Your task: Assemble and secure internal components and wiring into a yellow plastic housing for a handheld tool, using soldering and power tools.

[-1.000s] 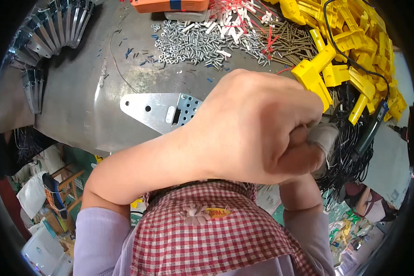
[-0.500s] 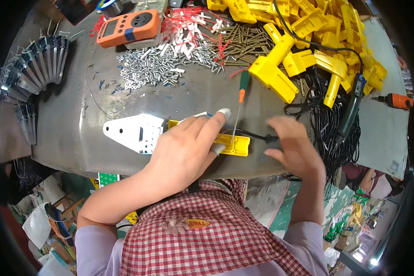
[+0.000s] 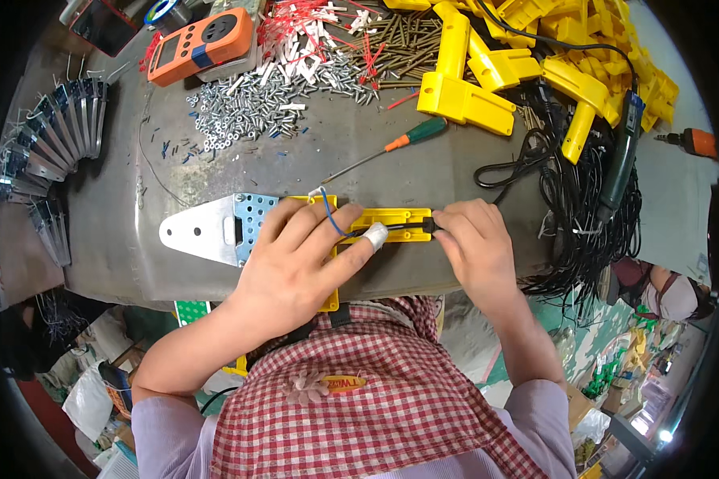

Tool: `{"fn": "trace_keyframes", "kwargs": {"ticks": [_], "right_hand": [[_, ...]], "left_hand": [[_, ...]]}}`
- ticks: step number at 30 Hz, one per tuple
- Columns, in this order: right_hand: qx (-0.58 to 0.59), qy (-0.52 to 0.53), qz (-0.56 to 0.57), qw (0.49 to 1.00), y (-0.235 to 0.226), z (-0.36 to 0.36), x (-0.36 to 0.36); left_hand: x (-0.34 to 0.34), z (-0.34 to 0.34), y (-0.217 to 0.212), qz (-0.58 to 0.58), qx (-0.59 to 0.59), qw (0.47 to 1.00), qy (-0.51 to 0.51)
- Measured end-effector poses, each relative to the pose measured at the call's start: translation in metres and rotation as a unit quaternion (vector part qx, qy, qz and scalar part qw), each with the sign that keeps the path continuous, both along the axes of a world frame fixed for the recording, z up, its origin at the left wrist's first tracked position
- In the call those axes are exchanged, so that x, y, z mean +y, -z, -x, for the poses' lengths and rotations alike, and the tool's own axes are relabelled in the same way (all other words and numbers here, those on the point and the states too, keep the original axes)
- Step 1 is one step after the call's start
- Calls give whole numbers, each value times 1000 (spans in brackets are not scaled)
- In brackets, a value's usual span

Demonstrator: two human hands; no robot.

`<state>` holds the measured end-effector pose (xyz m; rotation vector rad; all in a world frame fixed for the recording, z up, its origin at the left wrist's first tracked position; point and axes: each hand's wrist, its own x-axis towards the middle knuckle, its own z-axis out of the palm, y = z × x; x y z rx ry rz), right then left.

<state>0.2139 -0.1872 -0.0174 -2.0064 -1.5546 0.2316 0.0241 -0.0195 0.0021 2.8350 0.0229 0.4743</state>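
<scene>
My left hand (image 3: pixel 291 259) lies over a yellow plastic handle shell (image 3: pixel 391 217), fingers curled on it and one taped fingertip pressing a black cable (image 3: pixel 395 227) into its channel. A white metal plate (image 3: pixel 200 230) with a perforated blue-edged part (image 3: pixel 256 217) sticks out from the shell's left end. A blue wire (image 3: pixel 328 211) loops up between my left fingers. At the shell's right end my right hand (image 3: pixel 479 247) pinches the black cable beside its thick sleeve (image 3: pixel 430 225). A green and orange screwdriver (image 3: pixel 414 137) lies on the table beyond the shell.
Loose screws (image 3: pixel 252 108), red and white pieces (image 3: pixel 303 40) and an orange multimeter (image 3: pixel 201 45) sit at the far left. Yellow shells (image 3: pixel 463 100) pile up at the far right, above coiled black cables (image 3: pixel 583 247). Metal plates (image 3: pixel 68 120) stand in a row at left.
The screwdriver has gone from standing on the yellow shell to lying on the table beyond it. My right hand has closed on the cable at the shell's end. The cable now runs inside the shell.
</scene>
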Motion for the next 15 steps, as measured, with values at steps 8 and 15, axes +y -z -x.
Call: {"fn": "trace_keyframes", "kwargs": {"ticks": [8, 15], "right_hand": [[197, -43, -32, 979, -35, 25, 42], [82, -87, 10, 993, -2, 46, 59]], "left_hand": [[-1, 8, 8, -12, 44, 996, -79], [-6, 26, -14, 50, 25, 996, -64]]}}
